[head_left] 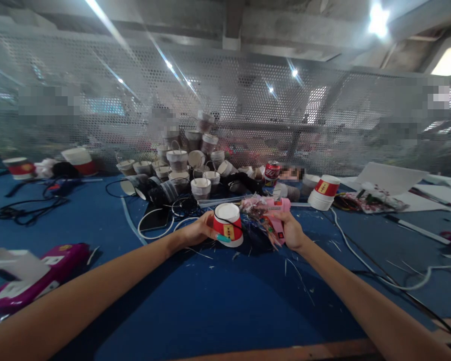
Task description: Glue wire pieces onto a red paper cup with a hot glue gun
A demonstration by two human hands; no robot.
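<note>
My left hand (pixel 203 229) is closed around the side of a red and white paper cup (pixel 227 226), which stands upside down with a gold label facing me. A dark cord lies across the cup's red band. In my right hand (pixel 291 231) is a pink hot glue gun (pixel 280 206), its front end toward the cup. Strings of dried glue cling about the glue gun's front, and a dark bundle (pixel 257 235) lies below it, too unclear to name.
Behind my hands small grey-white buckets (pixel 177 160) are heaped against a perforated metal screen (pixel 248 110). A red soda can (pixel 272 170) and stacked cups (pixel 324 192) stand to the right. A purple device (pixel 65 256) lies at left. Cables (pixel 355 250) and glue threads cross the blue table (pixel 210 311).
</note>
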